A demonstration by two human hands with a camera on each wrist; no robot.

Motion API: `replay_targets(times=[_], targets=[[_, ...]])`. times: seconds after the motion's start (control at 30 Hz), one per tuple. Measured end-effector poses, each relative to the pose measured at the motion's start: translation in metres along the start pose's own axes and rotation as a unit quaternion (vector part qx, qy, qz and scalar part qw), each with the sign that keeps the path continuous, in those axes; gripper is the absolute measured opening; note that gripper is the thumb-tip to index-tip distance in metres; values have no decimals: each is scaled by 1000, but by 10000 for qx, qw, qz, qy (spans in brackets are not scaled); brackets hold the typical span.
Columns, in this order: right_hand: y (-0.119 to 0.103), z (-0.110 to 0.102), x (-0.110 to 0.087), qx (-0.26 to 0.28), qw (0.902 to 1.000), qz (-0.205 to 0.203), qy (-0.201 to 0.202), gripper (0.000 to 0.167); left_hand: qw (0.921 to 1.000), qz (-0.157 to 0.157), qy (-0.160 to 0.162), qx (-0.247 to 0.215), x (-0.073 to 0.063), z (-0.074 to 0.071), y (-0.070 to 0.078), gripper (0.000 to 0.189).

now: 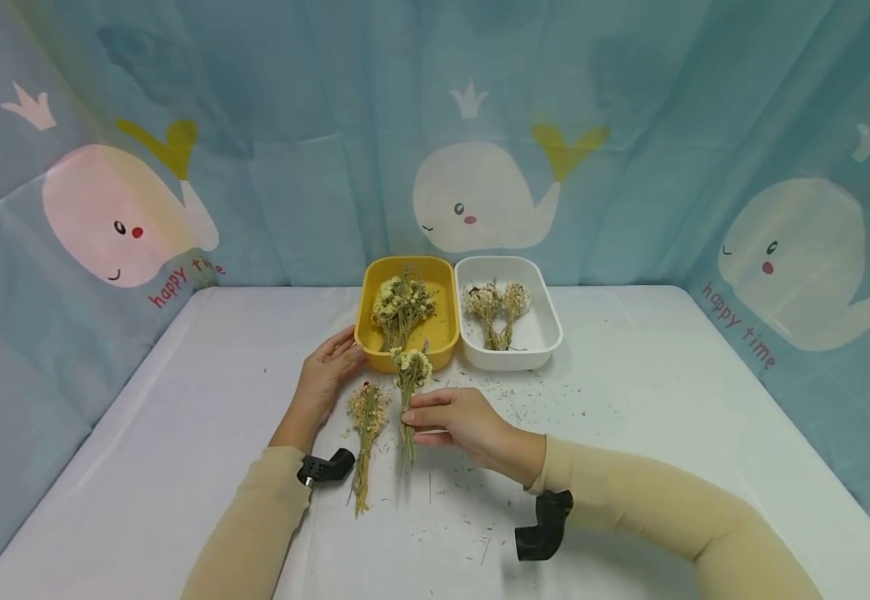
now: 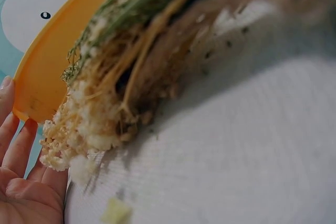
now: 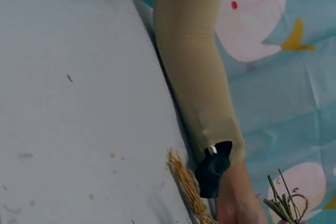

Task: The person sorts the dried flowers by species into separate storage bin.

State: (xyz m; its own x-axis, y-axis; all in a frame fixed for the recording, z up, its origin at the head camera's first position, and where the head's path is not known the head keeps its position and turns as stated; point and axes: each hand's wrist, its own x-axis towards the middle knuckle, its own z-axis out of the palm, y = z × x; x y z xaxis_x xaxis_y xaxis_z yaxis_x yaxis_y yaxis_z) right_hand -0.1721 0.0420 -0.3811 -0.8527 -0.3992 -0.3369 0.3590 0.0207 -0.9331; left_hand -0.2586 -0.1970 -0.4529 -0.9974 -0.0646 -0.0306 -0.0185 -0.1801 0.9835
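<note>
My right hand (image 1: 459, 423) pinches the stems of a small bunch of dried flowers (image 1: 411, 367), its pale heads overlapping the near edge of the yellow tray (image 1: 447, 321). Green stem ends (image 3: 286, 205) of this bunch show low in the right wrist view. Against the tray's left side rests my left hand (image 1: 326, 375); its fingers touch the wall with little bend in the left wrist view. Between my forearms a beige dried bunch (image 1: 365, 425) lies on the table, heads toward the tray. Blurred, it fills the left wrist view's upper middle. Pale yellowish dried flowers (image 1: 399, 304) lie inside the yellow tray.
Directly right of the yellow tray stands a white tray (image 1: 547, 325) holding beige dried bunches (image 1: 497, 308). Plant crumbs and bits of stem dot the white tabletop (image 1: 630, 375). A blue whale-print curtain (image 1: 315, 167) rises behind and at both sides.
</note>
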Motion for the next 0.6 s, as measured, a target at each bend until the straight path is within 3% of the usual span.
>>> replay_targets(times=[0.3,0.6], targets=[[-20,-8,18,50,9999,-77,101,30,10000,-23,50,16,0,0,3,56],[-30,-11,16,70,9999,-55,99,29,10000,-22,5,8,-1,0,1,56]])
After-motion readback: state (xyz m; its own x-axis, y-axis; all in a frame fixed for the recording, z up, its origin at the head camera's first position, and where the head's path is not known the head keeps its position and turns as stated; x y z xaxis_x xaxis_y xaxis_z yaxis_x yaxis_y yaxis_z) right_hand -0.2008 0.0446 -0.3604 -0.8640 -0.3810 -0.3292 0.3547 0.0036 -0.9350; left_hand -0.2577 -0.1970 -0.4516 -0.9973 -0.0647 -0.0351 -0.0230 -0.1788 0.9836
